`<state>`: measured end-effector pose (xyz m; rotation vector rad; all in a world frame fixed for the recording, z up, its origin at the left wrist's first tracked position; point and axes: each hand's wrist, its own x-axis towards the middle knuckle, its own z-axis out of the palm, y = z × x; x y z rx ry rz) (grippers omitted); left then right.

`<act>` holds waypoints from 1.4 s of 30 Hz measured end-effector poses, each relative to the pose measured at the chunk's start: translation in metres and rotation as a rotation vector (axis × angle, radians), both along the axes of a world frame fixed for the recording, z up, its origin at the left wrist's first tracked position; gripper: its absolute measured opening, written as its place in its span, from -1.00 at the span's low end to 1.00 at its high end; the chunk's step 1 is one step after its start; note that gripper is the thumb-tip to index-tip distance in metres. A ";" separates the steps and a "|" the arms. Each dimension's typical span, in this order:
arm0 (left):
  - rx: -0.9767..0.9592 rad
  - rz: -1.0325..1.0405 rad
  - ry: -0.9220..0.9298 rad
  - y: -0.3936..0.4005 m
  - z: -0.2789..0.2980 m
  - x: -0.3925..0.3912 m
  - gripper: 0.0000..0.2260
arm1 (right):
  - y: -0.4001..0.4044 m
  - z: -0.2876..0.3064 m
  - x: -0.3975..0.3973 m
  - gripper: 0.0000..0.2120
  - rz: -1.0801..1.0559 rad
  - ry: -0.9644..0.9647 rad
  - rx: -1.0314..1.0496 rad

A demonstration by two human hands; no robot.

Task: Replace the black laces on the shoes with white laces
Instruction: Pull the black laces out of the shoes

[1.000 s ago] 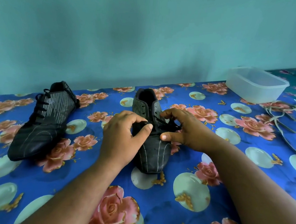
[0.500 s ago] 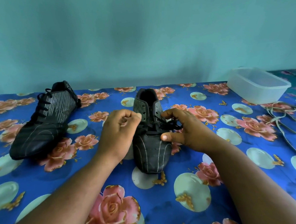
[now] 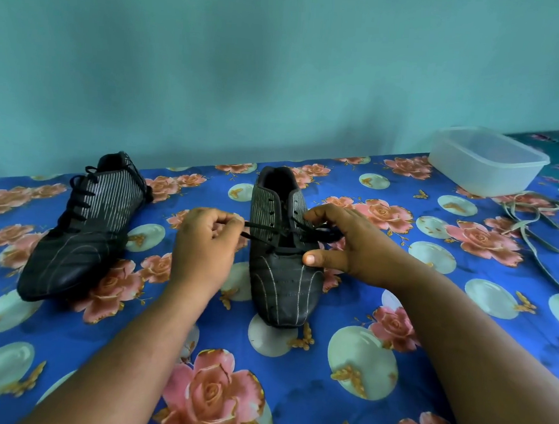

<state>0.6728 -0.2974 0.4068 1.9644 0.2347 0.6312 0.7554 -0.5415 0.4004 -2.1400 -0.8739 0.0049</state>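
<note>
Left hand (image 3: 203,239) has pulled away leftward from the middle shoe (image 3: 283,261) since half a second ago, drawing a run of black lace (image 3: 260,230) out through the eyelets. Fingers curled tight, lace end pinched at the fingertips; lace stretches taut from that pinch rightward across the shoe's tongue area. Right hand (image 3: 352,243) unchanged in place, on the far side of the shoe from the left pinch: upper fingers curled onto a bunch of black lace over the right eyelet row, thumb (image 3: 318,259) straight, pressed against the shoe's upper just below the lacing. Upper eyelets bare, lace only in the lower rows. Shoe upright on flowered blue cloth (image 3: 260,376), toe toward the person. Second shoe (image 3: 82,227) well left of the left hand, tipped on its side, fully laced in black. White laces (image 3: 535,226) lie loose well right of the right hand, beside a clear plastic tub (image 3: 487,160).
</note>
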 end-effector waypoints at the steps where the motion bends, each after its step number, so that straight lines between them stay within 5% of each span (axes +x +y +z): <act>1: 0.025 0.037 0.005 0.000 0.002 -0.002 -0.84 | 0.000 -0.001 0.001 -0.24 -0.001 -0.002 0.002; 11: 0.358 -0.177 -0.149 -0.018 0.002 -0.009 -0.78 | 0.000 -0.001 0.002 -0.24 -0.016 -0.011 -0.007; 18: 0.328 -0.162 -0.085 -0.012 -0.004 -0.004 -0.84 | 0.001 -0.001 0.002 -0.22 -0.012 -0.022 -0.017; 25: 0.219 0.097 0.016 0.022 -0.006 0.006 -0.90 | 0.000 0.002 -0.001 -0.21 -0.033 -0.017 -0.041; 33: 0.337 -0.214 -0.138 -0.008 -0.005 -0.002 -0.72 | 0.000 0.002 -0.001 -0.20 -0.031 -0.008 -0.042; 42: 0.325 -0.044 -0.024 0.009 -0.008 0.005 -0.79 | 0.000 0.002 -0.002 -0.31 -0.027 0.019 -0.036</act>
